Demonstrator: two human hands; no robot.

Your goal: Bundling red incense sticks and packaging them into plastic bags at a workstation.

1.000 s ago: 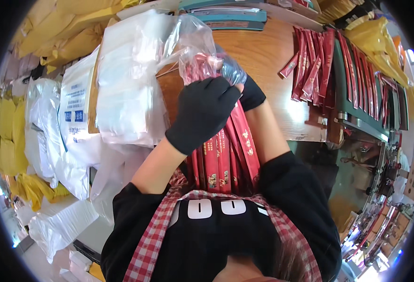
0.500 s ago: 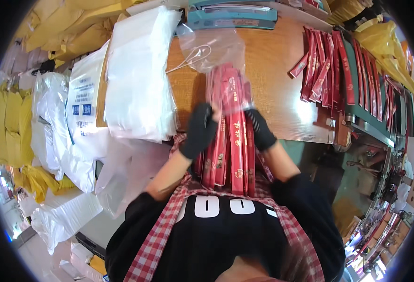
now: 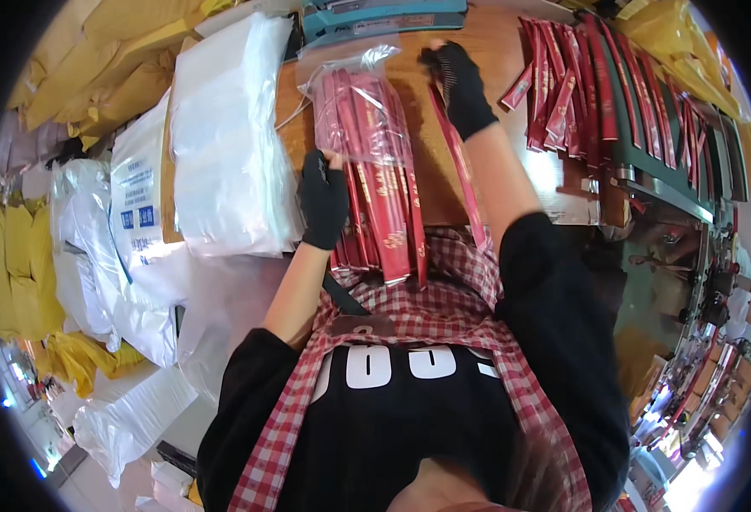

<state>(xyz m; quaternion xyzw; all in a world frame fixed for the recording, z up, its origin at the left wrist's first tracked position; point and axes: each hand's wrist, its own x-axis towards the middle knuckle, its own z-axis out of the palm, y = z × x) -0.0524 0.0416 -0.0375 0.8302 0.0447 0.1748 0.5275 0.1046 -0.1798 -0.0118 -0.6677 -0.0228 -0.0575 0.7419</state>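
My left hand (image 3: 324,200), in a black glove with bare fingertips, grips the near left edge of a clear plastic bag (image 3: 367,60). Inside the bag lie the far ends of a bundle of long, slim red packets (image 3: 384,205) with gold print. Their near ends stick out over the table edge toward my apron. My right hand (image 3: 462,90), gloved alike, is beyond the bundle on its right, fingers curled at the upper end of a single red packet (image 3: 461,171). That packet slants back toward my apron; the fingertips' hold is partly hidden.
A tall stack of clear plastic bags (image 3: 230,145) stands on the left of the wooden table (image 3: 499,60). More red packets (image 3: 554,85) lie in a row at the right, beside a dark green belt (image 3: 661,175). A teal device (image 3: 384,17) stands at the back.
My right hand has left the bag's right side and reached far forward, a single packet now showing apart from the bundle. My left hand and the bagged bundle have shifted forward and left.
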